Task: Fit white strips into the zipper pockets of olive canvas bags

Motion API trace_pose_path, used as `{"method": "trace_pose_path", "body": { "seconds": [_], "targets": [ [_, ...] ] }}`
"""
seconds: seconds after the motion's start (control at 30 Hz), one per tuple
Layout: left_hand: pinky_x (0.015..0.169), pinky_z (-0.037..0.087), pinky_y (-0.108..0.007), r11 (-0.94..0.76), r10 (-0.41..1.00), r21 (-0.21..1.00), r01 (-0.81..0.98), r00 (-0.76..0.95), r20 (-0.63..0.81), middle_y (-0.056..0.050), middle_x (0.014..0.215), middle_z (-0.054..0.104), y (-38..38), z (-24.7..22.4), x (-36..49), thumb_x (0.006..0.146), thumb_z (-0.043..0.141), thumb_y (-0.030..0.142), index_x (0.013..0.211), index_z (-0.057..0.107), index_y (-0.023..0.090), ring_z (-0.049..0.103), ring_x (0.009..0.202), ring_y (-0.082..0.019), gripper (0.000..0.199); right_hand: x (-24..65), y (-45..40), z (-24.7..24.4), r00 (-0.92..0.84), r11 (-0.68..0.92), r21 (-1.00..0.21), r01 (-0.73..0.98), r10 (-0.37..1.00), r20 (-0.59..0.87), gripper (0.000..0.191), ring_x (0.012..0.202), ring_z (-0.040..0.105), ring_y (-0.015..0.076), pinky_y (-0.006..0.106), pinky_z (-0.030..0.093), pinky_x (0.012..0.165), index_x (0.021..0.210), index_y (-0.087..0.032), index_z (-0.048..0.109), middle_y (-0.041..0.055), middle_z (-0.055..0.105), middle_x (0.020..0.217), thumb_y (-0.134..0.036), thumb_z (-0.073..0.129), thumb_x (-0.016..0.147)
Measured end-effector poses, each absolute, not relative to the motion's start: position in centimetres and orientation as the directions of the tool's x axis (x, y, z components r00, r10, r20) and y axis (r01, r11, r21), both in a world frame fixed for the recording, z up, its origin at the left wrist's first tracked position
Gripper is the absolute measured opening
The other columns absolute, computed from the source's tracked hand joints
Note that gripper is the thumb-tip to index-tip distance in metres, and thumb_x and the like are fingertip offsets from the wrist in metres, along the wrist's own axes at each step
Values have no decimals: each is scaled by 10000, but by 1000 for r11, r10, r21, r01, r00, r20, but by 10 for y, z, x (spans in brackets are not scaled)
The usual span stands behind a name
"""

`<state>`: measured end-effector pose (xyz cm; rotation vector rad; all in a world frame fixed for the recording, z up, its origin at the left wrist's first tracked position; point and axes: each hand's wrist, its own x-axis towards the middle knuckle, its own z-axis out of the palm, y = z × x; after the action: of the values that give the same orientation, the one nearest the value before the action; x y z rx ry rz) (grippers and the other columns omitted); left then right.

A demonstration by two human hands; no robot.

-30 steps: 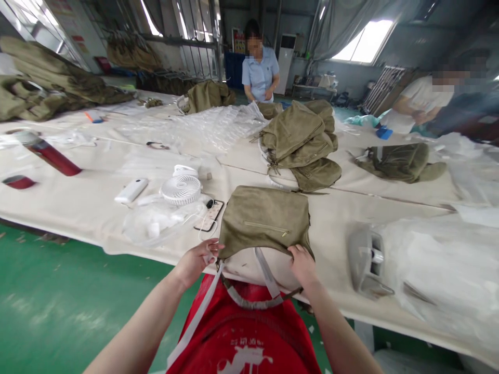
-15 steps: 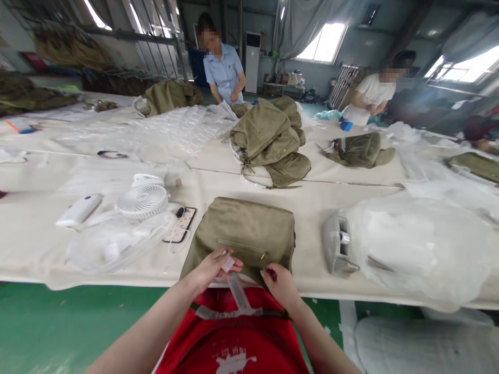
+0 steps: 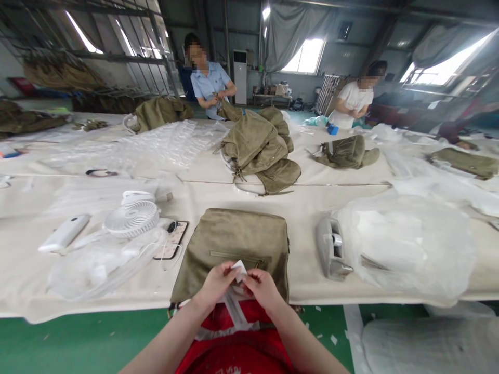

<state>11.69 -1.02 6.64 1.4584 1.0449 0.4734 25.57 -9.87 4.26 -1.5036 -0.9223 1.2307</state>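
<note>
An olive-green fabric bag (image 3: pixel 241 231) lies flat at the table's front edge, with a zip pocket on its upper face. Over its lower part, my left hand (image 3: pixel 217 281) and my right hand (image 3: pixel 262 286) meet, fingers closed in a pinch. Between their fingertips is a small white square piece (image 3: pixel 239 269), like paper or a sticker; I cannot tell which. Below them, a strip wrapped in whitish film (image 3: pixel 234 309) hangs down in front of the red apron (image 3: pixel 249 345).
To the right stand a grey tape dispenser (image 3: pixel 333 249) and a clear plastic bag (image 3: pixel 405 244). On the left lie a white fan (image 3: pixel 132 218), a phone (image 3: pixel 171 241) and a white power bank (image 3: pixel 65 234). More olive bags (image 3: pixel 259 143) are piled ahead; co-workers stand across the table.
My right hand has moved left and up from the bag's lower right to meet my left hand at the white piece. The camera view has shifted, too.
</note>
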Motion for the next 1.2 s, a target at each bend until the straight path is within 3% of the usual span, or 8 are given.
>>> {"method": "trace_pose_path", "body": {
  "seconds": [0.17, 0.27, 0.43, 0.6, 0.8, 0.9, 0.97, 1.2],
  "targets": [
    [1093, 288, -397, -248, 966, 718, 651, 222, 132, -93, 1249, 564, 39, 57, 78, 712, 629, 310, 738, 666, 222, 429, 1251, -294, 99, 291, -103, 38, 405, -378, -666, 643, 906, -123, 269, 700, 630, 189, 261, 421, 642, 710, -187, 635, 65, 676, 716, -408, 543, 832],
    [1076, 302, -454, -155, 986, 495, 855, 164, 27, -149, 1286, 496, 55, 46, 57, 756, 547, 314, 789, 688, 182, 392, 1278, -336, 196, 299, -97, 32, 460, -475, -494, 728, 873, -162, 294, 753, 655, 224, 279, 447, 655, 770, -176, 644, 94, 687, 761, -452, 555, 822],
    [972, 416, -419, -80, 993, 394, 915, 107, -47, -177, 1174, 518, 44, 20, 41, 801, 413, 399, 920, 678, 149, 516, 1141, -326, 383, 288, -72, 25, 497, -496, -314, 810, 864, -82, 250, 833, 663, 270, 334, 494, 715, 889, -119, 644, 163, 676, 874, -319, 503, 838],
    [868, 472, -422, 35, 980, 491, 870, 68, -189, -125, 900, 584, 22, 8, 27, 780, 396, 449, 871, 673, 192, 612, 885, -312, 389, 288, -53, 26, 436, -447, -243, 861, 894, -100, 233, 880, 660, 287, 350, 505, 760, 947, -75, 645, 184, 675, 916, -176, 513, 783],
    [1031, 355, -432, -183, 965, 643, 744, 10, 263, -157, 1211, 545, -2, 44, 43, 753, 501, 413, 808, 652, 195, 465, 1202, -332, 270, 291, -60, 29, 349, -372, -255, 893, 928, -130, 236, 844, 667, 256, 322, 477, 729, 929, -93, 633, 162, 682, 888, -170, 416, 879],
    [765, 500, -341, -26, 969, 860, 510, 225, -105, -79, 844, 676, 1, 56, 70, 772, 501, 443, 827, 633, 204, 641, 835, -248, 278, 286, -63, 31, 362, -391, -295, 872, 920, -149, 237, 824, 667, 229, 293, 458, 712, 907, -109, 624, 147, 685, 865, -199, 405, 909],
    [600, 488, -290, 142, 911, 888, 437, 295, -290, -29, 674, 658, 4, 57, 88, 774, 502, 455, 813, 629, 201, 630, 662, -210, 286, 282, -64, 31, 347, -383, -339, 859, 924, -163, 215, 820, 665, 215, 279, 447, 712, 904, -125, 624, 133, 689, 855, -214, 428, 908],
    [569, 450, -224, 210, 896, 914, 348, 305, -322, 20, 603, 619, 3, 51, 129, 665, 634, 235, 783, 643, 177, 584, 589, -139, 132, 279, -67, 17, 378, -368, -584, 724, 919, -112, 168, 822, 658, 189, 245, 446, 735, 883, -169, 659, 78, 708, 854, -200, 495, 860]
  ]
}}
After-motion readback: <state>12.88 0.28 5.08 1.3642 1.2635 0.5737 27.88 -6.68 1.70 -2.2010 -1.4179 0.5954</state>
